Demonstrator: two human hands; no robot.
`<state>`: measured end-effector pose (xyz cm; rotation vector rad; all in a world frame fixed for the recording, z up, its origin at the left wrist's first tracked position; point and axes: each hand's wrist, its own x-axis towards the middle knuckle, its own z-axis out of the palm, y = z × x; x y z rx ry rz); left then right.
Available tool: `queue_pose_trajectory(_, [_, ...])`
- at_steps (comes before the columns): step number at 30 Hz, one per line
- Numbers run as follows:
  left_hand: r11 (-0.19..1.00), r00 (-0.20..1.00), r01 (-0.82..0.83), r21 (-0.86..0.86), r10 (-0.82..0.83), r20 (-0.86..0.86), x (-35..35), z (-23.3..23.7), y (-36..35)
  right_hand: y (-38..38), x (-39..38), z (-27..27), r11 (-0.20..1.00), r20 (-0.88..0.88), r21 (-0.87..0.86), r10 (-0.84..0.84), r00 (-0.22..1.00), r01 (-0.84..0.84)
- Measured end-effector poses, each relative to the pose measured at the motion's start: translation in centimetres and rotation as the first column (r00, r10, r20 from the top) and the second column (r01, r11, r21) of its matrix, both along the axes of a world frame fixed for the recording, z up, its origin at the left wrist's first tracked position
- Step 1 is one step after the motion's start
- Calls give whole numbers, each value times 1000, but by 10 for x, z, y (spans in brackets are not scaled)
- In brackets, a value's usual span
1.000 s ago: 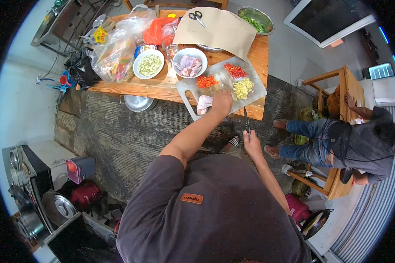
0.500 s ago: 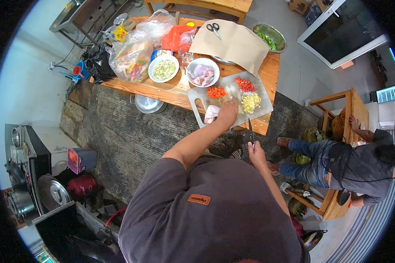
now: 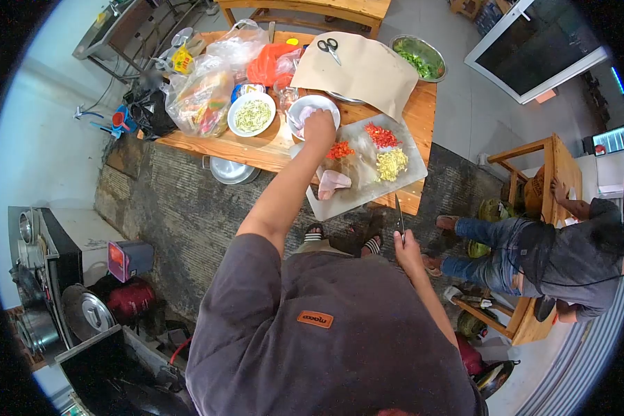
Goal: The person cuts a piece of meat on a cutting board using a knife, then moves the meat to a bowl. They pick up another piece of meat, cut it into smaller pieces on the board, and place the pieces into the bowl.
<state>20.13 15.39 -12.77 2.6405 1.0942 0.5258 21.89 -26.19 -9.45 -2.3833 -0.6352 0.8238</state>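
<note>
My left hand (image 3: 319, 129) reaches over the near right side of a white bowl (image 3: 295, 105) of pale pink meat; its fingertips are hidden. My right hand (image 3: 409, 251) grips a knife (image 3: 399, 215), blade pointing toward the table, just off its near edge. On the grey cutting board (image 3: 360, 197) lie a pale piece of meat (image 3: 333, 182), chopped orange-red pieces (image 3: 340, 150), chopped red pieces (image 3: 381, 136) and a yellowish chopped pile (image 3: 392, 164). A white bowl of pale green shreds (image 3: 252, 116) stands left of the meat bowl.
Plastic bags (image 3: 201, 100), brown paper (image 3: 357, 66) with black-handled scissors (image 3: 328, 48), and a metal bowl of greens (image 3: 420, 58) are on the wooden table (image 3: 274, 152). A lidded pot (image 3: 231, 170) stands below. Another person (image 3: 568, 249) is at a right-hand table.
My left hand has moved from the cutting board up and left to the meat bowl. The piece of meat on the board is now uncovered. My right hand still holds the knife.
</note>
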Motion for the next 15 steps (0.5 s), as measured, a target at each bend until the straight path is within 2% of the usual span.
queue_pose_trajectory(2, [997, 986, 62, 36, -55, -158, 2, 8, -2, -3, 0, -4, 1000, -8, -11, 1, 1000, -1])
queue_pose_trajectory(3, [998, 985, 63, 31, -58, -160, 1, 12, -5, -4, 0, -2, 1000, -10, -16, -1, 1000, 1])
queue_pose_trajectory(5, [980, 982, 46, 195, -80, 172, -7, 21, -14, -4, -2, 3, 1000, -5, -7, -12, 1000, 12])
queue_pose_trajectory(6, [981, 983, 54, 189, -85, 164, -17, 27, -23, -6, -3, 2, 1000, -13, -12, -19, 1000, 18])
queue_pose_trajectory(8, [997, 923, 75, -6, -67, 379, -42, 39, -43, -6, -1, 0, 997, -53, -47, -58, 997, 56])
queue_pose_trajectory(10, [997, 950, 72, -11, -65, 307, -75, 29, -70, -10, -4, -4, 997, -26, -48, -66, 997, 65])
queue_pose_trajectory(12, [962, 985, 99, -253, -59, 160, -106, 21, -99, -10, -8, -7, 997, 3, -49, -67, 998, 67])
queue_pose_trajectory(15, [970, 981, 165, -179, -143, 127, -131, 6, -135, -4, -9, -7, 998, -8, -43, -34, 999, 34])
